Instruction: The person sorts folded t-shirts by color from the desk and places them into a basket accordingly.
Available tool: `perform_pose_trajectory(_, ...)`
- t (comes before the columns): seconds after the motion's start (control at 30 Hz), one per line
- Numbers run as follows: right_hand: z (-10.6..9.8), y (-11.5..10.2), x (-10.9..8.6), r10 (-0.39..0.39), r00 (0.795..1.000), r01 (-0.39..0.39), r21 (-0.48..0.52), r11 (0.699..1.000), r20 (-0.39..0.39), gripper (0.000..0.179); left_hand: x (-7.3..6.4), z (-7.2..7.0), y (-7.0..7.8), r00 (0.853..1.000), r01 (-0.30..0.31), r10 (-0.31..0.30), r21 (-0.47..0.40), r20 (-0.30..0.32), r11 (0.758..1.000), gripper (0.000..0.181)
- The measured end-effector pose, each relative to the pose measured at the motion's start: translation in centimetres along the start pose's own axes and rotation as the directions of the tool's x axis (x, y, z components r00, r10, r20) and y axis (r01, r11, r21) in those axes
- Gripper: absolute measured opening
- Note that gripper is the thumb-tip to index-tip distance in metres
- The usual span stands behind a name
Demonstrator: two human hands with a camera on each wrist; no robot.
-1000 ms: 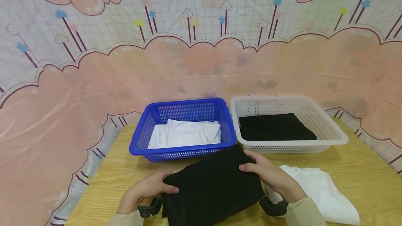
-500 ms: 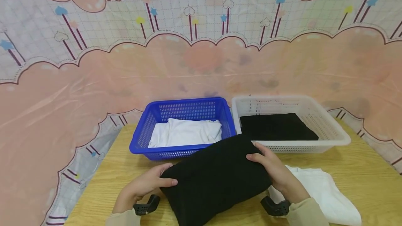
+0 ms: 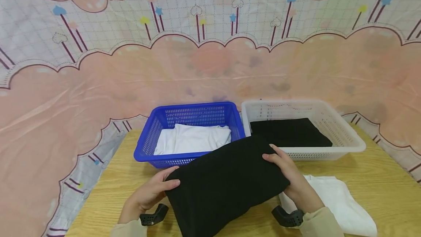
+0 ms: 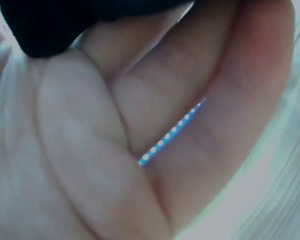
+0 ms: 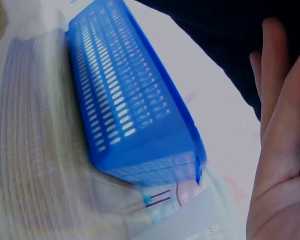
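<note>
A folded black cloth (image 3: 227, 185) is held up between both hands in the head view, its upper right corner overlapping the front of the white basket. My left hand (image 3: 149, 193) pinches its left end, thumb on top and fingers beneath. At the other end my right hand (image 3: 291, 173) grips the right edge, thumb over the near face. In the left wrist view the curled fingers (image 4: 190, 100) fill most of the picture below the dark cloth. Fingers (image 5: 275, 90) of the right hand lie against the black cloth (image 5: 210, 30) in the right wrist view.
Behind the cloth stands a blue basket (image 3: 139, 154) with folded white cloth (image 3: 197, 140) inside. Beside it, a white basket (image 3: 356, 143) holds another folded black cloth (image 3: 289, 132). A white folded cloth (image 3: 342, 204) lies on the wooden table (image 3: 98, 193) at right.
Both hands have lifted the black cloth up and away from the body, and its right end has risen toward the white basket. The baskets have stayed in place.
</note>
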State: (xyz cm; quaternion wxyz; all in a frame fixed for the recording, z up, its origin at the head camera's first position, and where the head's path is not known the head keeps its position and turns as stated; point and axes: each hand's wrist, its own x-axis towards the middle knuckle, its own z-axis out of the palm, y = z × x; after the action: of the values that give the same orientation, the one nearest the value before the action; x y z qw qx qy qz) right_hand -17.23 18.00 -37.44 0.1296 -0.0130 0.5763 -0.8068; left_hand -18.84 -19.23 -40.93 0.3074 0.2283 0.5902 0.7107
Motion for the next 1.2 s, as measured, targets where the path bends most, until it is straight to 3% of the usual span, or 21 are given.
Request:
perform_pose_trajectory(0.2,0.1,-0.6,-0.2,0.017,1.0,-0.016,0.034,0.999,-0.02,0.055,0.2,0.3,0.1,0.999,-0.023,0.025,-0.087,0.024,0.996,0.034)
perform_pose_trajectory(0.47,0.2,-0.6,-0.8,0.057,0.996,-0.052,0.072,0.996,-0.064,0.076,0.4,0.3,-0.2,0.994,-0.094,0.102,-0.183,0.037,0.979,0.036)
perform_pose_trajectory(0.57,0.1,-0.7,-0.8,0.044,0.997,-0.038,0.098,0.994,-0.063,0.072,0.5,0.5,-0.1,0.993,-0.107,0.115,-0.208,0.028,0.972,0.037)
perform_pose_trajectory(0.7,-0.1,-0.8,-0.6,0.023,0.998,-0.014,0.141,0.99,-0.06,0.056,0.7,1.0,0.0,0.985,-0.168,0.175,-0.241,0.007,0.956,0.038)
perform_pose_trajectory(0.93,-0.6,-0.7,-0.4,-0.004,0.999,0.016,0.249,0.968,-0.05,0.028,1.7,1.8,0.1,0.953,-0.298,0.299,-0.286,-0.042,0.911,0.038)
perform_pose_trajectory(1.2,-1.4,-1.0,-0.1,-0.085,0.996,0.089,0.332,0.939,-0.028,0.024,3.0,2.9,1.4,0.939,-0.334,0.304,-0.221,-0.16,0.916,0.033)
